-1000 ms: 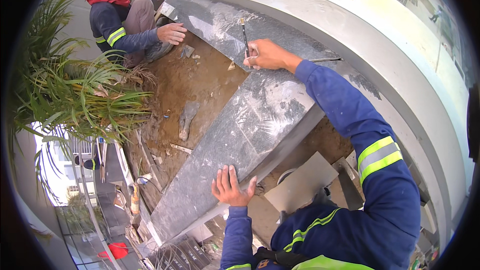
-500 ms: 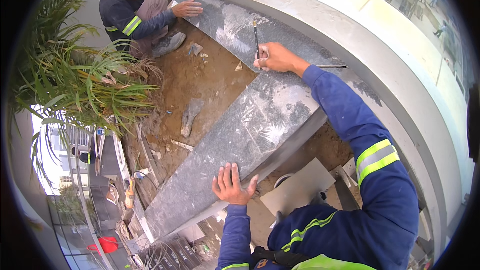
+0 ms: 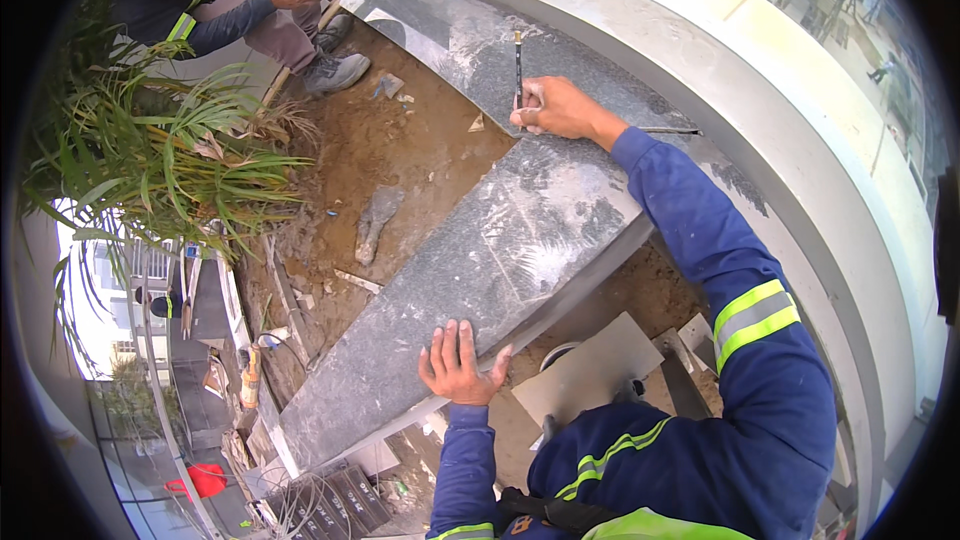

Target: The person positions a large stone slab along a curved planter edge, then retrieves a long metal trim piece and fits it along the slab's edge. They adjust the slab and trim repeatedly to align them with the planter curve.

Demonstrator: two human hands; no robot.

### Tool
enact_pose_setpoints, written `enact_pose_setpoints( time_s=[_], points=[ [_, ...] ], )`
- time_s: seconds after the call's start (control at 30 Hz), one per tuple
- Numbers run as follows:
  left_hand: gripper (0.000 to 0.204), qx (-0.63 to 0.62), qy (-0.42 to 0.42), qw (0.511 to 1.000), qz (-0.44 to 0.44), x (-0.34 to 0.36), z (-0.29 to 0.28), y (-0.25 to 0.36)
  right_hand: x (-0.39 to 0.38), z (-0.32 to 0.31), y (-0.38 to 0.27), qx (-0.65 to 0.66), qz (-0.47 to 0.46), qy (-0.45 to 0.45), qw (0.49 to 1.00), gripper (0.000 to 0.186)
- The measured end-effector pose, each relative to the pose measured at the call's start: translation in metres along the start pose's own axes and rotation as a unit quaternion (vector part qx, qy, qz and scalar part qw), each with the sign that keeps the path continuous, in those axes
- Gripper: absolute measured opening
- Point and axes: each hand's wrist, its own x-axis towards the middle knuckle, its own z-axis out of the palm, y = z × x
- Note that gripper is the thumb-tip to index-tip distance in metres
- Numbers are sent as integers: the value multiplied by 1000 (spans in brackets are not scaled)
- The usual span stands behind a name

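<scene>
Apparently for balance, our left hand [image 3: 463, 370] lies flat, fingers apart, on the slab [image 3: 530, 210], while beyond it our right hand [image 3: 562, 108] pinches the pencil [image 3: 518, 62] low, likely for control.

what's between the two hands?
Just grey slab surface with pale blotches; no loose item shows between the left hand and the right hand, which holds a pencil. Head view shows it.

Slab [image 3: 450, 280]: left hand [image 3: 463, 368] on near edge, pencil [image 3: 518, 65] in right hand [image 3: 558, 108] at far corner; soil [image 3: 425, 140], plant [image 3: 190, 165] left; board [image 3: 590, 370] right, seemingly lower.
</scene>
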Motion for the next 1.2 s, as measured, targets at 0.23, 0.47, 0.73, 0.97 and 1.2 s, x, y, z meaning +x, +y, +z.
enact_pose_setpoints(
  time_s=[0.23, 0.47, 0.73, 0.97, 1.2],
  points=[
    [80, 4, 2, 1000, -1, 0, 0, 0, -2, -1, -3, -4, 6, -1, 1000, 24],
    [78, 5, 10, 1000, -6, 0, 3, 0, -14, -11, -18, 27, 16, 61, 998, 27],
    [75, -35, 33, 998, -42, -1, -11, -3, -112, -179, 1, -511, 69, 268, 814, 44],
    [75, -68, 53, 995, -47, -3, -16, -3, -139, -247, 85, -552, 95, 262, 786, 44],
    [78, -115, 62, 991, -34, -7, -18, -7, -154, -143, -24, -523, 64, 329, 784, 42]
  ],
)
